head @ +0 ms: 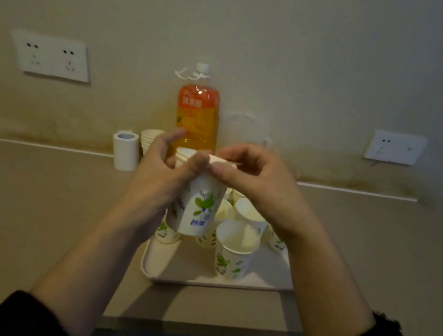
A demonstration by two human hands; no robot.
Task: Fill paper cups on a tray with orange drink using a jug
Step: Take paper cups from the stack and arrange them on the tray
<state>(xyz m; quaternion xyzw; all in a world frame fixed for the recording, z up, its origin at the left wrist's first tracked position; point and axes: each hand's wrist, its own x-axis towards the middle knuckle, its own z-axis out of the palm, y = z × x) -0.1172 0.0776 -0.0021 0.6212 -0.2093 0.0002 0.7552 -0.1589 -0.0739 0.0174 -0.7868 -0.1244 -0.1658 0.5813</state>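
Counter (37, 213) surrounds tray (198, 282); hands (160, 179) (258, 184) grip cups (200, 210) above.

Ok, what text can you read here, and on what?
"鲜果橙", blurred, so a likely reading only: white characters on the red label band of the orange drink bottle.
Blue print low on the held paper cup: too blurred to read.
Print on the cups on the tray: too small to read.
Wall sockets: no legible marks.
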